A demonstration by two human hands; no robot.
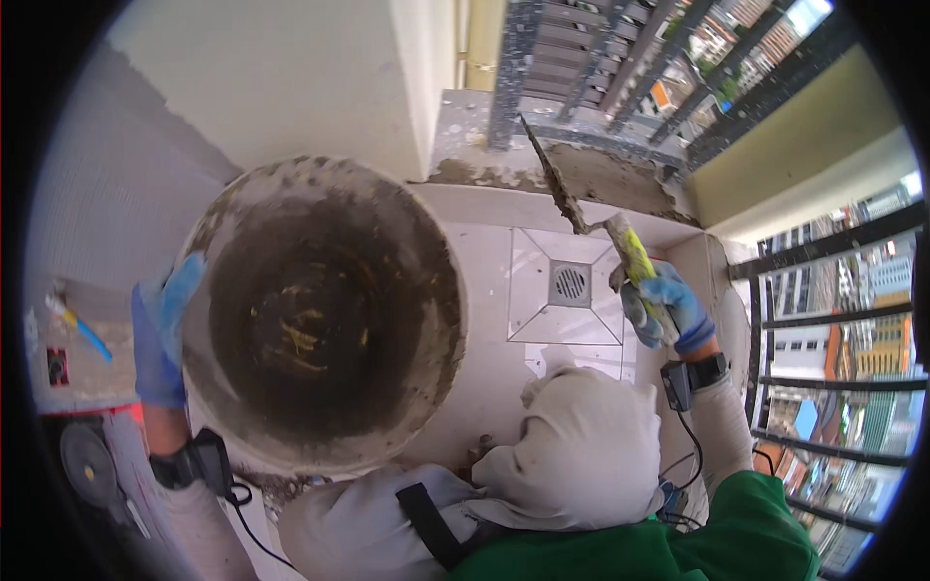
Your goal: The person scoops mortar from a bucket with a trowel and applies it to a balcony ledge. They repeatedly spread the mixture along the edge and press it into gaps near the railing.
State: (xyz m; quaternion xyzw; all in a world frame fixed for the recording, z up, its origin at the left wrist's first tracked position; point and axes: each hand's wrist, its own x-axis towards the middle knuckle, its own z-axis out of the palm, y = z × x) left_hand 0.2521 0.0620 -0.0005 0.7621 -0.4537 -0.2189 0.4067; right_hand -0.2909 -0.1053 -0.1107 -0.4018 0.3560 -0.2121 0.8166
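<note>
A large round bucket (pixel 315 416), its inside smeared with grey mortar, stands at the left, its open top facing up. My left hand (pixel 167 310), in a blue glove, grips the bucket's left rim. At the right, my right hand (pixel 668 305), in a blue and grey glove, is closed round the yellow-green handle of a trowel (pixel 632 250). The mortar-caked blade points up and away, seen nearly edge-on. Behind it, a patch of wet mortar (pixel 605 179) covers the ledge below the railing. I cannot tell whether the blade touches it.
A square floor drain (pixel 570 284) sits in the pale tiles between bucket and trowel. Dark metal railings (pixel 838 382) run along the right and far sides. A power tool with a round disc (pixel 87 465) lies at the lower left. Wires (pixel 82 329) stick out of the left wall.
</note>
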